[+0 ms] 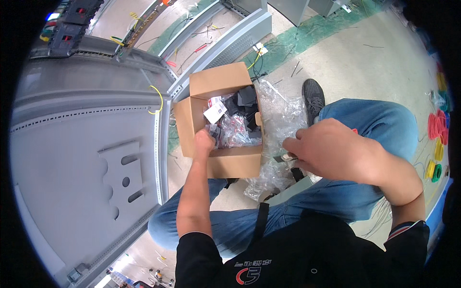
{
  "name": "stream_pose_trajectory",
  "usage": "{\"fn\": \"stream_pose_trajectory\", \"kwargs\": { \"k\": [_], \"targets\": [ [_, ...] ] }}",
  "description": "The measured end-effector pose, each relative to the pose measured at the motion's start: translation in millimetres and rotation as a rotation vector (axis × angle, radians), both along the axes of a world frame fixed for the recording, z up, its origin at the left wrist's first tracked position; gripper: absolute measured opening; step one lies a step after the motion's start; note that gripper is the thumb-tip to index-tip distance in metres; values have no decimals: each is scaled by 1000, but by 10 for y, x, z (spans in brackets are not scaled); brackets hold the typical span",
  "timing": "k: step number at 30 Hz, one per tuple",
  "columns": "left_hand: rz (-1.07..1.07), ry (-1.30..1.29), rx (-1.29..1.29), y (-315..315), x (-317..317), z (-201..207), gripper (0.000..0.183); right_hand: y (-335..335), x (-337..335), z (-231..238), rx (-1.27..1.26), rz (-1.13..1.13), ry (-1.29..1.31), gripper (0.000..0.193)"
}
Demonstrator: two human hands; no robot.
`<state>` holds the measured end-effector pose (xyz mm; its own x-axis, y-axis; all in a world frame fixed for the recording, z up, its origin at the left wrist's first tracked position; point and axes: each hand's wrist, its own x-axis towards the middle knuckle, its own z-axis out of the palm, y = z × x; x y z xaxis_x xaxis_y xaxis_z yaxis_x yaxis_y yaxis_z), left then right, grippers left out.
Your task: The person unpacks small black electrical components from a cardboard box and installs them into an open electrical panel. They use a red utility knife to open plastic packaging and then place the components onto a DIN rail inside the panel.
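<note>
An opened cardboard box (pixel 233 165) stands between my legs, its flaps folded outward. Inside lie clear plastic bags (pixel 235 132) with small red and grey parts, several black pieces (pixel 246 98) and a white paper (pixel 215 112). My left hand (pixel 204 140) reaches over the box's left side, its fingers closed on a small clear bag with dark contents (pixel 214 130). To the right of the box, my right hand (pixel 331 149) is curled above crumpled clear plastic wrap (pixel 276 117). Something small and partly dark shows by its fingertips; the fingers hide most of it.
A large grey metal cabinet panel (pixel 81 182) with slotted edges fills the left. Metal frame rails (pixel 230 38) lie beyond the box. Wire scraps dot the floor and its green stripe (pixel 312 33). Coils of red wire (pixel 437 127) lie at the far right.
</note>
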<state>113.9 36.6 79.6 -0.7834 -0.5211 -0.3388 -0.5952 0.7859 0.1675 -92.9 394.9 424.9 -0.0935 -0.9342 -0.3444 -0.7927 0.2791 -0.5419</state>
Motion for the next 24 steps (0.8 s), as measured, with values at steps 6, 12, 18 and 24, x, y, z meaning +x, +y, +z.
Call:
{"fn": "stream_pose_trajectory", "kwargs": {
  "k": [6, 12, 18, 24],
  "targets": [
    [286, 82, 436, -587, 79, 608, 32, -32, 38, 33, -9, 6, 9, 24],
    [527, 218, 963, -49, -187, 2292, 22, -90, 62, 0, -144, -200, -119, 23],
    [446, 220, 1024, 163, -38, 2603, 19, -137, 99, -79, -201, -277, -145, 26],
    [601, 188, 913, -125, 132, 1952, 23, -166, 116, -67, -176, -230, -144, 30]
  ]
}}
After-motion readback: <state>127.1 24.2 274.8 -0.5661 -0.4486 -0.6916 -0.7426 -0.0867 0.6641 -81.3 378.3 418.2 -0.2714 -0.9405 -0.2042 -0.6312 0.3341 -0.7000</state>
